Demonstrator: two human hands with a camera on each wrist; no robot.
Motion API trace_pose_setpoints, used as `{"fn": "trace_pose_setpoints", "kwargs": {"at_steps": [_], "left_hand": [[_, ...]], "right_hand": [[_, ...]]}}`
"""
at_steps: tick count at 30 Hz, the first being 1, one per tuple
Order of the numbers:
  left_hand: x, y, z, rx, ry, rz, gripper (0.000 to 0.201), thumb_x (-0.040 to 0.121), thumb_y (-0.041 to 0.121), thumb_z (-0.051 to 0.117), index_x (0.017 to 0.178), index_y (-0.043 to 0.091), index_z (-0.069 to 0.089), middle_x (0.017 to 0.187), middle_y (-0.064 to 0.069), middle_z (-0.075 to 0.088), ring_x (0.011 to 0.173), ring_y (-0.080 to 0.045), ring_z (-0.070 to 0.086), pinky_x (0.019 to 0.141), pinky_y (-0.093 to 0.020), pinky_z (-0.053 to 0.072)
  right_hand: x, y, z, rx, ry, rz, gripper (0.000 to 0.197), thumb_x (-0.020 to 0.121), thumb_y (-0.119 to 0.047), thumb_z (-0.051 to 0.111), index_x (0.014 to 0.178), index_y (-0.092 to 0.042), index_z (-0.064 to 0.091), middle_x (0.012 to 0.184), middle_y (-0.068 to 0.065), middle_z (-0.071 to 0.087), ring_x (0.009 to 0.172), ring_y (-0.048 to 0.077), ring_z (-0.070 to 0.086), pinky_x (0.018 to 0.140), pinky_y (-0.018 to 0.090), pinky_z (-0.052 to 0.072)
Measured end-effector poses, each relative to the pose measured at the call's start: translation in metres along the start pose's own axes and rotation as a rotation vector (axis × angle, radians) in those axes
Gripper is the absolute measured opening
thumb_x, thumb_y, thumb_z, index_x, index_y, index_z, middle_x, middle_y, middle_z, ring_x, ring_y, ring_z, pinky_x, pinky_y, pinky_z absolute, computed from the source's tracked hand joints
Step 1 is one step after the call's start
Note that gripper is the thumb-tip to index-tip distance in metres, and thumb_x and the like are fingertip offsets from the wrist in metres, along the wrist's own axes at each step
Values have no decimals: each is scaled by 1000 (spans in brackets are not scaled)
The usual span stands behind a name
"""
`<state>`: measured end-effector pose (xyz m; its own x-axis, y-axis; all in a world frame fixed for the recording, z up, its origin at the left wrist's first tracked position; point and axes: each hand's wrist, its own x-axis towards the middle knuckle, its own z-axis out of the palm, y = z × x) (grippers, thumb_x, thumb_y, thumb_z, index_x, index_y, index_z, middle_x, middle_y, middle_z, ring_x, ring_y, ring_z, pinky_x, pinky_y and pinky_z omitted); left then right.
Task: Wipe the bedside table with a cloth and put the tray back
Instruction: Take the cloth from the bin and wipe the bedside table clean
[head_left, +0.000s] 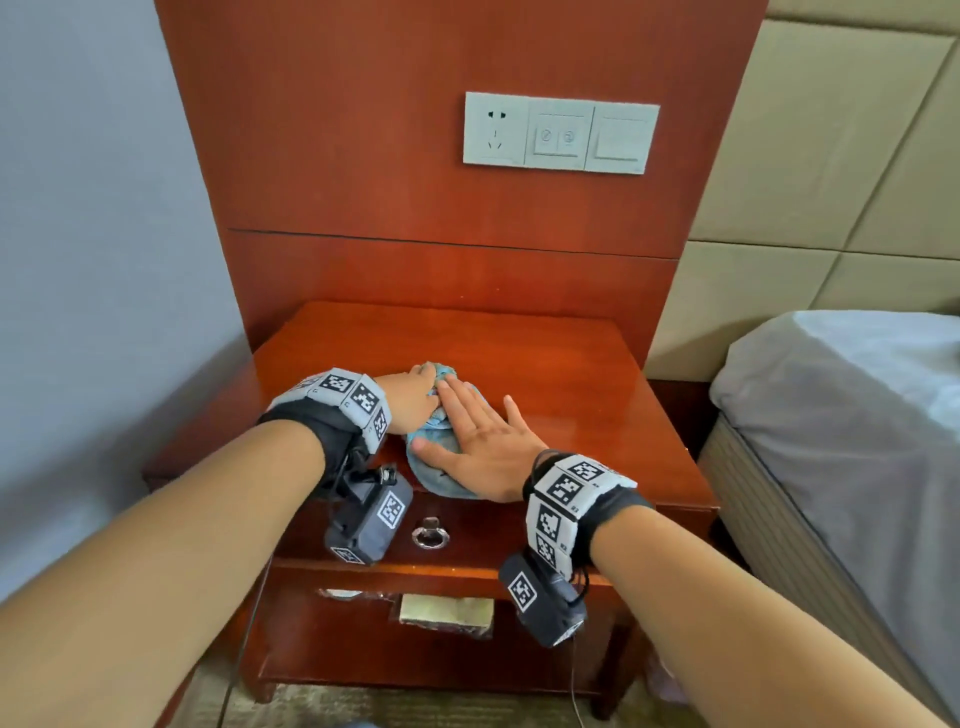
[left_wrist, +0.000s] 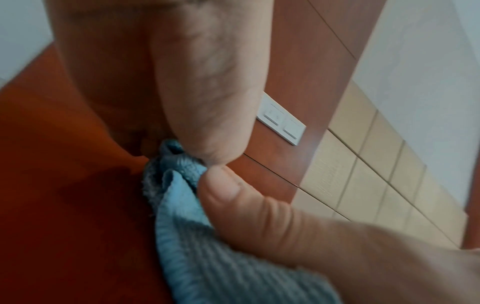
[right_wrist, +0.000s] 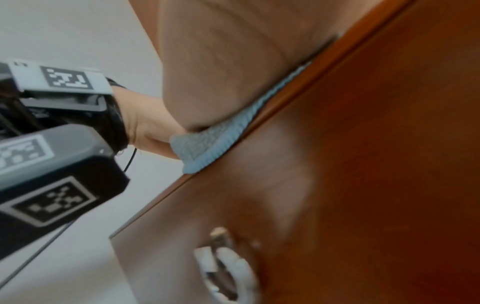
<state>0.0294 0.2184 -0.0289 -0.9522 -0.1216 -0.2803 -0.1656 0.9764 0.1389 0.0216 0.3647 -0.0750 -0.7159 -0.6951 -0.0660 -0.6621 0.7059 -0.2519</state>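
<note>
Head view: I logged the blue cloth (head_left: 435, 467) bunched near the surface's (head_left: 571, 374) front edge, left hand (head_left: 410, 402) pinching its far end, right hand (head_left: 485, 452) pressing flat, fingers straight.

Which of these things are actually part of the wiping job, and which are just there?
Part of the job:
- blue cloth
- bedside table
- left hand, pinching the cloth
- right hand, pressing flat on the cloth

Just there:
- wall sockets and switches
- bed
- drawer ring handle
- packets on the lower shelf
</note>
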Motion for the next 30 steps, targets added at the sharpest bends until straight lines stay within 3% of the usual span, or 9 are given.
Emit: {"fn": "trace_pose_setpoints", "kwargs": {"at_steps": [7, 12, 15, 17, 19, 22, 24, 26, 30], "left_hand": [[15, 108, 9, 57, 5, 121, 60, 105, 28, 21, 153, 5, -7, 163, -11, 0, 145, -27, 27, 115, -35, 31], [26, 152, 6, 74, 5, 267, 52, 104, 27, 27, 151, 4, 23, 153, -16, 34, 135, -30, 43, 111, -40, 36], [32, 165, 6, 40, 57, 317, 49, 102, 30, 35, 148, 15, 34, 145, -12, 47, 126, -31, 51, 104, -36, 43], [39, 171, 8, -34, 100, 354, 45, 99, 28, 43, 144, 21, 43, 140, -7, 54, 120, -28, 56, 97, -31, 46], [46, 177, 9, -126, 147, 370, 41, 96, 25, 49, 137, 24, 54, 133, -4, 61, 115, -26, 59, 92, -30, 48], [58, 190, 12, -222, 230, 363, 38, 92, 13, 51, 126, 23, 65, 121, -4, 68, 108, -27, 63, 88, -32, 52], [64, 201, 13, -295, 294, 358, 39, 89, 7, 52, 120, 23, 69, 117, -4, 70, 106, -27, 64, 87, -32, 54], [68, 209, 7, -385, 377, 370, 39, 87, 9, 55, 120, 24, 69, 119, -1, 70, 110, -24, 64, 87, -23, 50], [71, 210, -11, -483, 450, 427, 36, 89, 7, 54, 119, 21, 70, 120, -2, 70, 112, -21, 63, 78, -16, 41]], "right_hand": [[-60, 83, -17, -20, 51, 107, 86, 90, -71, 22, 154, -26, -13, 161, -13, -15, 147, 3, -14, 120, 48, -7], [-83, 123, -27, 8, 88, 150, 75, 97, -60, 24, 155, -25, -7, 162, -12, -9, 149, 5, -9, 121, 46, -6], [-91, 146, -34, 164, 156, 129, 64, 101, -44, 36, 156, -24, 9, 163, -10, 6, 150, 8, 4, 122, 39, -1], [-94, 161, -38, 323, 252, 122, 58, 99, -33, 49, 152, -24, 28, 160, -7, 22, 147, 10, 20, 121, 28, 10], [-94, 172, -41, 378, 365, 139, 52, 94, -18, 59, 144, -22, 45, 152, -3, 39, 139, 13, 37, 114, 18, 23], [-86, 186, -51, 317, 453, 156, 47, 88, 1, 60, 131, -18, 60, 137, 5, 55, 125, 20, 53, 106, 19, 35], [-81, 193, -64, 233, 508, 152, 48, 83, 9, 58, 123, -16, 65, 124, 9, 63, 118, 23, 58, 105, 25, 40], [-77, 197, -84, 192, 562, 143, 47, 79, 13, 57, 117, -14, 67, 110, 8, 67, 102, 24, 63, 94, 30, 49], [-77, 199, -115, 222, 587, 225, 42, 83, 8, 58, 116, -15, 67, 102, 2, 68, 90, 12, 61, 76, 6, 43]]}}
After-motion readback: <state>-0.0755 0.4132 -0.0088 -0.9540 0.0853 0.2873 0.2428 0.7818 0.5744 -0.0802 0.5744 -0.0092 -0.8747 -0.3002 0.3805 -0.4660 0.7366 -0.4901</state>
